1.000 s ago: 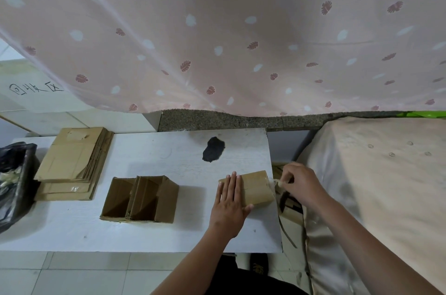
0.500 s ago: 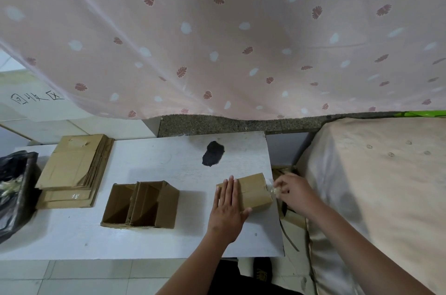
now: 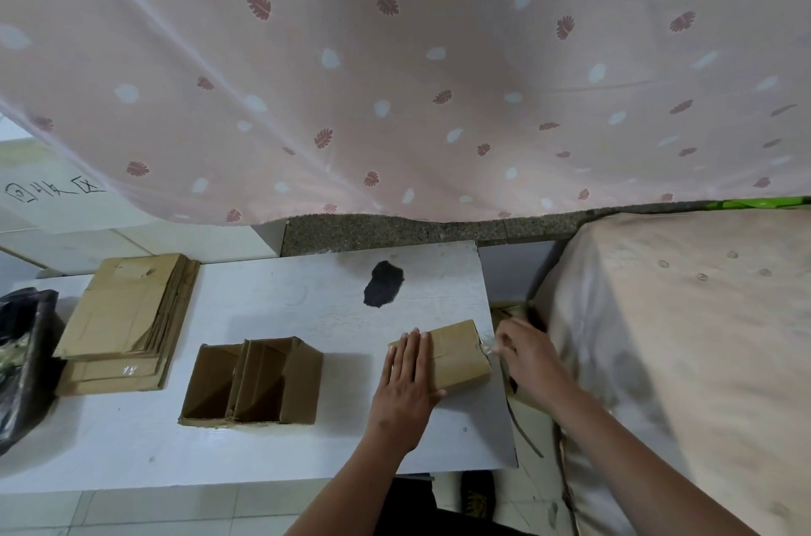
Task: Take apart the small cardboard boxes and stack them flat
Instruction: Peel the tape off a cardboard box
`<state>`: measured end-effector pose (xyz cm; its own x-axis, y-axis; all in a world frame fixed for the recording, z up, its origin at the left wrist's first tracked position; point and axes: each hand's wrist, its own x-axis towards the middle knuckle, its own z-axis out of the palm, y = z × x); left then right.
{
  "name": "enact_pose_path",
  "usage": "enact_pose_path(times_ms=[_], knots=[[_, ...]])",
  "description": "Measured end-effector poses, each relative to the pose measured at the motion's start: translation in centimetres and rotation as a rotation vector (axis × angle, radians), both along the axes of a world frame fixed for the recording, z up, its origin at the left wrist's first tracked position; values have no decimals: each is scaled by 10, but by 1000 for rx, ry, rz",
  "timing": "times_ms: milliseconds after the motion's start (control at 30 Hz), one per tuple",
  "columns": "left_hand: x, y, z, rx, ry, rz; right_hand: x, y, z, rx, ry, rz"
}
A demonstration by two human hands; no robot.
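two hands on the closed box: left hand presses it flat-fingered onto the desk. right hand fingers pinch clear tape at its end. open boxes lie left of the left fingers.

Left edge: stack of flattened brown cardboard boxes on the white worktop.
Middle: open brown cardboard box.
Right edge: closed small brown cardboard box.

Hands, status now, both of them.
Left hand: open, flat on the closed box.
Right hand: pinching clear tape at the box's end.
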<state>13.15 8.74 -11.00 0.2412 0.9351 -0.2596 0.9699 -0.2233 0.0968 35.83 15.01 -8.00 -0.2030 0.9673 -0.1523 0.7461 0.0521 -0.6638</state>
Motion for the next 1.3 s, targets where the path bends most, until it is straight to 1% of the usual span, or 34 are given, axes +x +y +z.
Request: enact_pose_path(times_ms=[67, 167, 267, 333, 400, 500, 600, 667, 767, 867, 967, 1067, 1300], knots=[[1, 0, -3, -13, 0, -13, 1, -6, -7, 16, 17, -7], [1, 2, -6, -19, -25, 4, -1, -13, -15, -33, 56, -39], [-5, 1, -5, -24, -27, 13, 6, -12, -19, 6, 9, -131], [-16, -3, -4, -17, -31, 31, 14, -9, -17, -46, 10, -166], [-25, -7, -2, -42, -54, 37, 17, -7, -15, -131, 11, -100], [-27, -10, -1, -42, -83, 77, 10, -6, -7, -166, 51, -58], [-23, -9, 4, -54, -196, 156, -4, -3, 1, -166, 27, 8], [-24, -5, 8, -94, -305, 255, -12, -2, 3, -180, 8, 34], [-26, -1, 14, -129, -360, 338, -23, -1, 8, -188, 36, 58], [-19, 5, 26, -74, -415, 339, -37, -1, 18, -156, 77, 130], [-5, 11, 35, -20, -503, 273, -45, -5, 25, -69, 77, 199], [5, 9, 37, -76, -481, 232, -47, -12, 25, 37, 19, 229], [-2, 3, 22, -181, -389, 268, -36, -11, 22, 86, -3, 168]])
